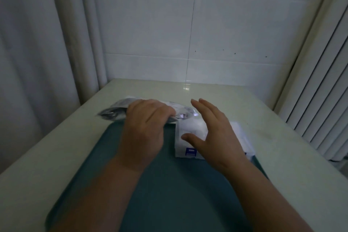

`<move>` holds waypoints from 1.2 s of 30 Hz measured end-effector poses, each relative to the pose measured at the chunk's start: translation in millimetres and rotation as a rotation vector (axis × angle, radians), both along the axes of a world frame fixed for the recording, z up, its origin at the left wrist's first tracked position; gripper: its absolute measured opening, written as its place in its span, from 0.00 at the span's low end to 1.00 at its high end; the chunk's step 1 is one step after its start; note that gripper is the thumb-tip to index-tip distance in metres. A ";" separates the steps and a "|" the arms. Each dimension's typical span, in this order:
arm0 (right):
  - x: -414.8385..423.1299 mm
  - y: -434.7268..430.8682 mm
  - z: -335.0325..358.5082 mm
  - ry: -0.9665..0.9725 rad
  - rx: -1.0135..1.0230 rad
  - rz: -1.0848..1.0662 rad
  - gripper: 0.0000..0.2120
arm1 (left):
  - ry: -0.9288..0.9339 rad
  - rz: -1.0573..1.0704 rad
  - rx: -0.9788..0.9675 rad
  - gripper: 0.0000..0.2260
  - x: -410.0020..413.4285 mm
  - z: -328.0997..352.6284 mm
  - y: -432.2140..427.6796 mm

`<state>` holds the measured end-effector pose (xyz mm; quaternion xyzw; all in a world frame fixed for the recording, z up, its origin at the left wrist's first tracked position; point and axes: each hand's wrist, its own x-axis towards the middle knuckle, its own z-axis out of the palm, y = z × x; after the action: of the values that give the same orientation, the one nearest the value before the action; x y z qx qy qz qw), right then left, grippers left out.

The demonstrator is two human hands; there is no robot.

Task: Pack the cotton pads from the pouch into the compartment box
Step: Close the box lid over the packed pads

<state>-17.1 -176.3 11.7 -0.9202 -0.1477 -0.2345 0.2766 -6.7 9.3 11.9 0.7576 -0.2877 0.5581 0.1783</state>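
The pouch (113, 111) is gripped by the left hand (145, 128), whose fingers are curled over its middle. Its long axis is laid crosswise: one end sticks out to the left of that hand, the other reaches towards the fingertips of the right hand (212, 133). The right hand is held wide and empty over the compartment box (188, 127), which lies under its palm. No cotton pads can be made out, and contact with the box cannot be told

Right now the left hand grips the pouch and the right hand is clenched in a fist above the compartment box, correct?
No. In the head view the right hand is open, fingers spread, above the compartment box. The left hand does grip the pouch.
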 end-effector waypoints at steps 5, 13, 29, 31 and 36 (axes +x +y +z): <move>7.8 -0.4 -1.5 -0.276 0.011 -0.048 0.13 | -0.069 -0.174 -0.034 0.15 -7.5 1.1 -14.9; 2.2 -8.0 -0.8 -0.277 0.207 -0.126 0.08 | 0.179 0.049 -0.156 0.35 3.9 -2.4 9.6; 4.2 -22.1 5.8 -0.065 0.715 -0.107 0.09 | 0.746 -0.535 -1.020 0.21 14.6 -1.9 9.8; 4.8 -21.2 5.6 -0.017 0.756 -0.089 0.05 | 0.775 -0.467 -0.963 0.12 16.2 -2.4 8.3; 4.3 -19.4 4.4 0.069 0.786 -0.073 0.06 | 0.847 -0.268 -0.866 0.03 18.3 -8.3 5.7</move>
<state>-12.8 -195.7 16.1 -0.7562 -0.0046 -0.2515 0.6041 11.6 15.0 3.7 0.7296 -0.0321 0.2477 0.6366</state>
